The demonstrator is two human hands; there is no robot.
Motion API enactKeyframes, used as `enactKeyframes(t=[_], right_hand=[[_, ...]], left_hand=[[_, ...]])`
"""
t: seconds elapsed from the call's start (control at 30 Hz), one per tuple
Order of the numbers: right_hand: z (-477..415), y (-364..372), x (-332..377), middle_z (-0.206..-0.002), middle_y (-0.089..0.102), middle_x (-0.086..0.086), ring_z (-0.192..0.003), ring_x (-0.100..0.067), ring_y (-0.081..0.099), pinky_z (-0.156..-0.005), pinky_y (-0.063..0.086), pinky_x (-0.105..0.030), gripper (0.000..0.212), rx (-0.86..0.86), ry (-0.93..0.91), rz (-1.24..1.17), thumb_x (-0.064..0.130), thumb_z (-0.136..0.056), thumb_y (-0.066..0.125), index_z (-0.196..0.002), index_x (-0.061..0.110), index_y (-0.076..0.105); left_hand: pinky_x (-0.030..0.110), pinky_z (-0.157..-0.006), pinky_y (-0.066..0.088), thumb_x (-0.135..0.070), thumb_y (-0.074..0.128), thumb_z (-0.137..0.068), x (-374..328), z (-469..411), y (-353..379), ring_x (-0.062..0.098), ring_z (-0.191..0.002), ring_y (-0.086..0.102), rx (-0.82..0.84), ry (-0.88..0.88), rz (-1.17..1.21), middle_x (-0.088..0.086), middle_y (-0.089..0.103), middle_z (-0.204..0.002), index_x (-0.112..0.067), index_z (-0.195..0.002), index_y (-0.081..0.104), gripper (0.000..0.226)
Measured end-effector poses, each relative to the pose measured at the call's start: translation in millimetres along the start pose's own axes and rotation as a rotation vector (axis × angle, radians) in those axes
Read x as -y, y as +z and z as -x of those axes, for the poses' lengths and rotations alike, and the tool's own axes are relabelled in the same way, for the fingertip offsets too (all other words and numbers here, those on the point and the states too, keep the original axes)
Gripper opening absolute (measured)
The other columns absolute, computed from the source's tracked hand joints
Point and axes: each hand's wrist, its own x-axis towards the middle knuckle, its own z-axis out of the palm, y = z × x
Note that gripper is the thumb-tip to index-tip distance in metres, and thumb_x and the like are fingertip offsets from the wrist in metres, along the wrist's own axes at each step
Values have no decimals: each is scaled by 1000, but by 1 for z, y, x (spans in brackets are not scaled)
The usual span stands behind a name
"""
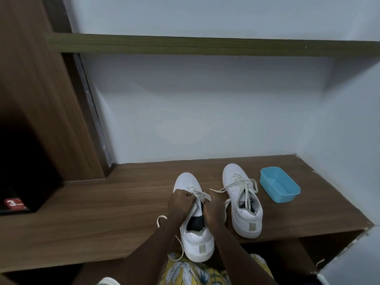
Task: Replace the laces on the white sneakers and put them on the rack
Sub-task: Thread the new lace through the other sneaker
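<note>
Already one shoe [244,219] had its lace in, beside a blue tub [284,197]. The left hand [181,202] and the right hand [213,206] each pinched the lace [202,195] on the other shoe [197,241], on the wooden shelf [102,212]. That lacing and the putting away looked left to do.

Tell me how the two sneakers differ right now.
The left sneaker is held at its lace by the left hand and right hand; the right sneaker stands untouched. The left sneaker's heel overhangs the shelf edge; the right sneaker sits fully on it. The left sneaker is laced only near the toe; the right sneaker higher. Both are white, toes toward the wall.
</note>
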Motion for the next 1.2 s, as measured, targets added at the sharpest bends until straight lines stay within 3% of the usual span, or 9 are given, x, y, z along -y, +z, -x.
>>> enactKeyframes(t=[0.1,0.27,0.4,0.57,0.8,0.9,1.0,1.13,1.2], right_hand=[[1,-1,1,-128,57,-12,-121,-30,51,-93,40,-33,32,-4,-2,15,6,-95,41,-122,5,57],[-2,4,-3,-113,63,-12,-106,-30,57,-81,43,-33,18,-15,3,27,7,-93,46,-100,10,62],[-3,6,-6,-113,63,-12,-105,-31,58,-79,42,-32,22,-25,11,26,8,-93,46,-108,9,63],[-7,8,-9,-118,63,-11,-111,-30,57,-82,43,-31,31,-47,1,27,8,-93,45,-119,12,61],[-7,9,-10,-114,64,-12,-107,-31,58,-74,36,-27,28,-57,2,-7,8,-93,47,-116,9,62],[-3,8,-7,-105,66,-14,-98,-31,60,-71,35,-28,19,-36,-10,-15,7,-92,45,-96,10,64],[-1,8,-6,-95,66,-15,-81,-24,54,-69,35,-30,34,-42,-9,-46,10,-91,48,-62,28,43],[3,1,-4,-73,61,-9,-70,-18,50,-74,42,-41,22,-33,-72,-211,17,-90,52,-69,15,58],[2,1,-5,-73,62,-9,-71,-16,53,-73,42,-37,30,-40,-110,-246,27,-93,47,-72,11,61]], left_hand=[[30,-51,24,-12,59,-78,2,-1,0,15,-48,32,6,12,-15,8,36,-49,-12,-46,41,37],[30,-51,23,-11,59,-79,-4,-1,-2,13,-47,30,-8,50,-61,3,33,-45,-14,-42,34,45],[30,-53,25,-14,59,-82,-3,1,-2,16,-50,34,-18,69,-67,3,35,-45,-15,-42,34,47],[23,-45,22,-13,60,-83,-1,3,-1,11,-44,29,-31,59,-8,1,31,-42,-16,-40,33,51],[23,-47,22,-14,60,-83,-6,5,0,10,-45,31,-23,40,0,0,33,-43,-16,-41,35,49],[23,-46,21,-16,59,-84,-11,5,1,11,-47,31,-11,24,-75,0,35,-45,-16,-42,36,47],[26,-48,24,-19,57,-85,-15,5,3,12,-51,37,-8,-28,-131,-1,38,-48,-16,-44,39,45],[27,-59,30,-22,58,-86,-17,3,5,17,-67,49,8,-75,-102,5,55,-63,-15,-54,50,34],[27,-60,30,-23,59,-87,-13,1,4,16,-69,49,22,-69,-80,6,59,-66,-14,-58,54,31]])
